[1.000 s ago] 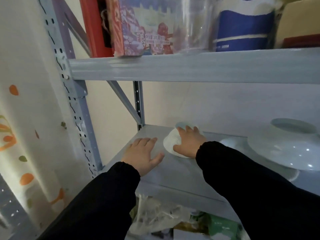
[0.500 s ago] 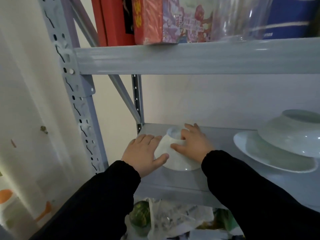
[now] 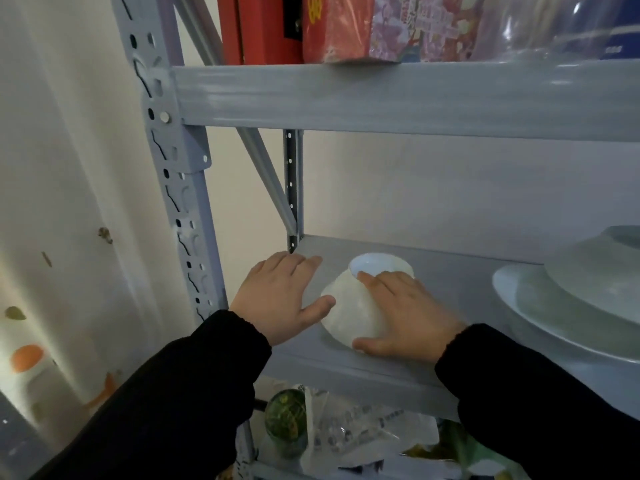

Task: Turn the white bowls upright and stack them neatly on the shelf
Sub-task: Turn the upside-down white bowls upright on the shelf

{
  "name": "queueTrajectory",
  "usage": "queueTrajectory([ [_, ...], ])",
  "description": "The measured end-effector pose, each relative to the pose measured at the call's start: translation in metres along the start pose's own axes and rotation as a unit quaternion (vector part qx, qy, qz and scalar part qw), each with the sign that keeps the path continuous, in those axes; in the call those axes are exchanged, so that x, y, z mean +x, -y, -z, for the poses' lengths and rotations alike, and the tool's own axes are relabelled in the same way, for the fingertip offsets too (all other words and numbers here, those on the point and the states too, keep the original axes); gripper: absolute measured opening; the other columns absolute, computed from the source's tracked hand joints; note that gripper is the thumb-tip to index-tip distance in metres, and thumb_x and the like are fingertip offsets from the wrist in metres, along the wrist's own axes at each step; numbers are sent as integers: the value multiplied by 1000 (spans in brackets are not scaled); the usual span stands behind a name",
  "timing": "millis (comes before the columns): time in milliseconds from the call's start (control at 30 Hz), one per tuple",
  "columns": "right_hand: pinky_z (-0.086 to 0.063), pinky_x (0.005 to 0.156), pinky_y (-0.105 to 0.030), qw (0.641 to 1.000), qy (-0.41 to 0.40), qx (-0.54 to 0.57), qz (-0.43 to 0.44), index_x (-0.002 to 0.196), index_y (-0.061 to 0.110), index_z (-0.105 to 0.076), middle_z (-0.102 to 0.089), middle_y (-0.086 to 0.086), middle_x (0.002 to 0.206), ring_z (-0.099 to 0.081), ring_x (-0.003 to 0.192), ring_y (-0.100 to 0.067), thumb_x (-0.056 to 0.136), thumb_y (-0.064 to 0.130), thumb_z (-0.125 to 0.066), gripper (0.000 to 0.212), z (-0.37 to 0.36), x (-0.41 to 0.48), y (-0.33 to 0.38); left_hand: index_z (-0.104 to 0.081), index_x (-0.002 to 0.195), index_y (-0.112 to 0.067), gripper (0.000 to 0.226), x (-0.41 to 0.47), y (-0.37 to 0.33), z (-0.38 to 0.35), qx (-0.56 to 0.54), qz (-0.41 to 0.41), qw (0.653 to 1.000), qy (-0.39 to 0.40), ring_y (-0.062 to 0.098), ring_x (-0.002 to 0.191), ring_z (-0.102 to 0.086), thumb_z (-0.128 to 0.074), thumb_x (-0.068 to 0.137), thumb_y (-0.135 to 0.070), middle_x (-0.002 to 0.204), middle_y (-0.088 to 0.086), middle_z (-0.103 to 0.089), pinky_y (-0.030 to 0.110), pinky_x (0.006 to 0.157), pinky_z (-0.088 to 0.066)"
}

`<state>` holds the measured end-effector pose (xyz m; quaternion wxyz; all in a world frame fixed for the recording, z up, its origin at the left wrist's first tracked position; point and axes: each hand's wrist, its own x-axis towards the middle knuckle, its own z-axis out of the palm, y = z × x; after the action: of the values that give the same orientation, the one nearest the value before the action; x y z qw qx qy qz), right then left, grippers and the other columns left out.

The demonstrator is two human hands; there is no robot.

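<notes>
A small white bowl (image 3: 349,308) lies upside down on the grey shelf (image 3: 450,282), its foot ring facing up. My right hand (image 3: 405,318) wraps over its right side, fingers on the foot ring and thumb under the near rim. My left hand (image 3: 282,297) rests flat on the shelf at the bowl's left, thumb touching its side. At the far right a larger white bowl (image 3: 602,271) sits upside down on a wide white plate (image 3: 540,313).
The upper shelf beam (image 3: 398,98) hangs close above and carries red boxes (image 3: 332,26) and a clear container (image 3: 554,26). A perforated grey upright (image 3: 173,188) stands at left. Plastic bags (image 3: 346,441) and a green item lie on the level below.
My right hand drew the small bowl toward the shelf's front and closed around it. My left hand came in to touch the bowl's left side. The view shifted upward.
</notes>
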<state>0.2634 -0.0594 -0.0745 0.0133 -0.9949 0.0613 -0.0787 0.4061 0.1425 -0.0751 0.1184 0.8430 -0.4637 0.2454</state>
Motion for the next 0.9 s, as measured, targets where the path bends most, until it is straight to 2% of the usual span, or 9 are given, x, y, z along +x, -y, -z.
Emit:
queueTrajectory([
  [133, -25, 117, -47, 999, -5, 10, 37, 154, 27, -11, -26, 6, 146, -24, 137, -19, 65, 83, -53, 114, 7, -33, 17, -47, 143, -20, 75, 2, -3, 0, 16, -3, 1000, 7, 29, 124, -50, -31, 90, -71, 129, 4, -58, 43, 98, -43],
  [300, -46, 99, -57, 983, -113, -90, 110, 151, 7, -27, -45, -6, 126, -47, 115, -28, 56, 85, -55, 125, -10, -62, 32, -47, 143, -19, 75, -1, -5, -6, 28, -6, 1000, 11, 30, 123, -51, -33, 90, -70, 129, 6, -58, 43, 97, -43],
  [467, -33, 110, -62, 964, -160, -162, 138, 152, 1, -27, -50, -13, 119, -51, 112, -33, 62, 68, -63, 118, -19, -69, 36, -49, 142, -18, 71, -4, -5, -5, 22, 1, 1000, 11, 30, 121, -53, -30, 91, -66, 128, 6, -59, 43, 97, -45],
  [533, -31, 112, -60, 962, -152, -173, 148, 152, 3, -27, -51, -15, 119, -51, 113, -35, 62, 65, -65, 116, -18, -67, 35, -51, 140, -17, 69, -5, -6, -3, 20, 3, 1000, 5, 30, 118, -55, -30, 92, -64, 125, 6, -61, 43, 94, -47],
  [633, -42, 99, -62, 967, -99, -176, 156, 152, 16, -27, -45, -17, 126, -46, 119, -38, 59, 65, -69, 113, -10, -59, 32, -51, 140, -18, 70, -7, -5, 3, 22, 7, 1000, 7, 31, 117, -55, -26, 94, -64, 125, 6, -62, 44, 91, -48],
  [700, -50, 90, -55, 972, -70, -159, 156, 151, 29, -25, -37, -17, 137, -37, 129, -38, 64, 65, -67, 104, 5, -51, 30, -49, 142, -19, 73, -8, -2, 9, 26, 13, 1000, 9, 32, 118, -55, -19, 95, -65, 126, 8, -62, 45, 92, -48],
  [800, -46, 99, -43, 991, -50, -86, 95, 151, 42, -21, -25, -12, 150, -28, 138, -31, 69, 65, -64, 95, 33, -30, 22, -46, 145, -19, 75, -10, -1, 18, 29, 29, 999, -10, 35, 121, -54, -13, 96, -66, 130, 12, -60, 47, 93, -49],
  [833, -45, 101, -38, 996, -57, -34, 60, 150, 45, -23, -29, -9, 148, -33, 135, -28, 68, 64, -64, 93, 43, -21, 18, -43, 148, -21, 75, -10, -1, 22, 25, 38, 999, -19, 36, 124, -52, -13, 96, -65, 135, 13, -57, 49, 94, -48],
  [900, -46, 92, -31, 984, -120, 130, -14, 144, 45, -37, -47, -3, 131, -51, 118, -23, 68, 57, -66, 82, 63, -2, 8, -31, 154, -26, 72, -10, -1, 28, 6, 58, 998, -39, 37, 132, -43, -14, 96, -66, 146, 14, -47, 52, 101, -45],
])
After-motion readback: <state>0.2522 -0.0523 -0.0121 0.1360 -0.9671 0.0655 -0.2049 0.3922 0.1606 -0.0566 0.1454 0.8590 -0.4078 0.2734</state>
